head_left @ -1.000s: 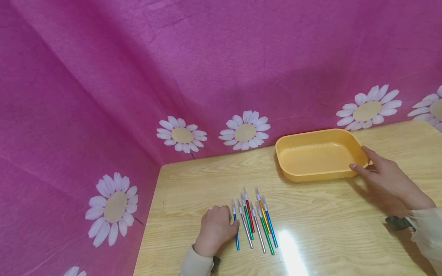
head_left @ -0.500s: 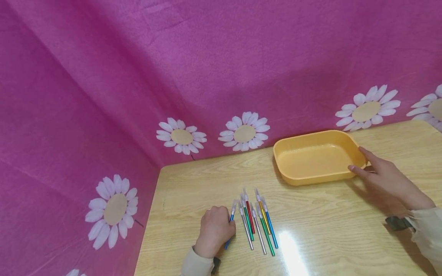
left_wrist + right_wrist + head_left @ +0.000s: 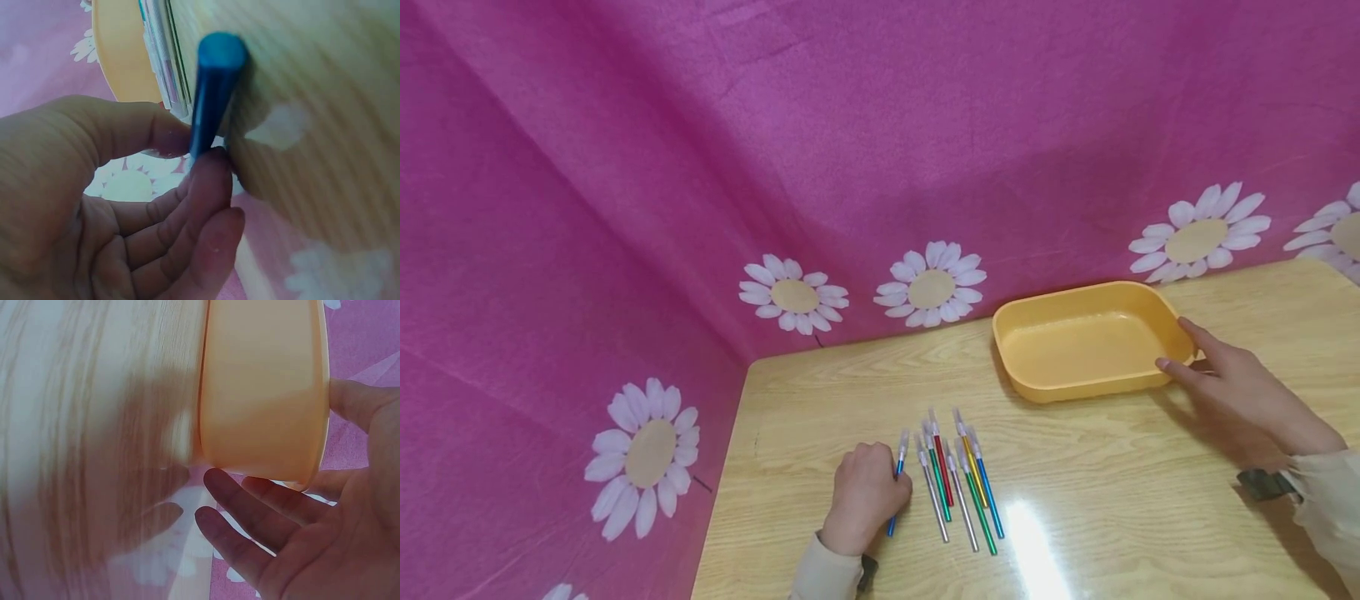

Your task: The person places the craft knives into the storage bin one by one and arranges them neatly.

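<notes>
In the head view my left hand (image 3: 867, 497) pinches a blue craft knife (image 3: 892, 527) with a clear cap, at the left end of a row of similar knives. The left wrist view shows the blue handle (image 3: 215, 87) held between thumb and fingertips, its butt end towards the camera. My right hand (image 3: 1247, 387) grips the right end of a yellow plastic tray (image 3: 1086, 390), which holds nothing. In the right wrist view the thumb (image 3: 356, 403) is at the tray's rim, while the other fingers (image 3: 250, 512) lie around its end wall.
Several capped craft knives (image 3: 958, 492) in silver, green, red, gold and blue lie side by side right of my left hand. The wooden table (image 3: 790, 417) meets a pink flowered cloth (image 3: 865, 167) at its back and left edges.
The blue craft knife has swung and shifted left, away from the row, in my left hand's pinch. The tray has slid slightly left and nearer with my right hand.
</notes>
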Demonstrator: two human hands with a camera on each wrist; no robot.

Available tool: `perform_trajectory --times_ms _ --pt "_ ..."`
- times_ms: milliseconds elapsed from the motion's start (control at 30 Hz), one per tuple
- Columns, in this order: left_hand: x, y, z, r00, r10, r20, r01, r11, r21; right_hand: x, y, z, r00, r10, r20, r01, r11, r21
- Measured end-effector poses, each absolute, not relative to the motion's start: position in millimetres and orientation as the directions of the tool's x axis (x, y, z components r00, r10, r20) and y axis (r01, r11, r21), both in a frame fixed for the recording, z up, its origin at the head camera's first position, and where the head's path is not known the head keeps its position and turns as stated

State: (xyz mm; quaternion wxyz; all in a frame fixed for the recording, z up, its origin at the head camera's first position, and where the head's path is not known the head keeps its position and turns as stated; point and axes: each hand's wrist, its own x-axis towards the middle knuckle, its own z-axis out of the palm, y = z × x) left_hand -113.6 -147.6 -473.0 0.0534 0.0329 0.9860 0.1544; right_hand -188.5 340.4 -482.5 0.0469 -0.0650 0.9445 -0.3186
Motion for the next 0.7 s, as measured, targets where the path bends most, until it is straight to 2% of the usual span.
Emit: perform_trajectory --times_ms 200,500,700 --pt "-115 -149 -472 -0.995 0.082 -0.057 0.056 0.932 0.359 -188 340 -481 -0.987 -0.156 -0.045 -0.096 0.784 -0.614" --pt "-120 -148 -470 -0.995 0.092 0.036 0.099 0.923 0.371 -187 339 -479 -0.983 -0.161 -0.093 -0.065 0.768 -0.637" --pt "-127 -142 -466 -0.991 0.125 0.054 0.135 0.874 0.467 -184 339 -481 -0.985 -0.152 -0.082 -0.066 0.771 -0.633"
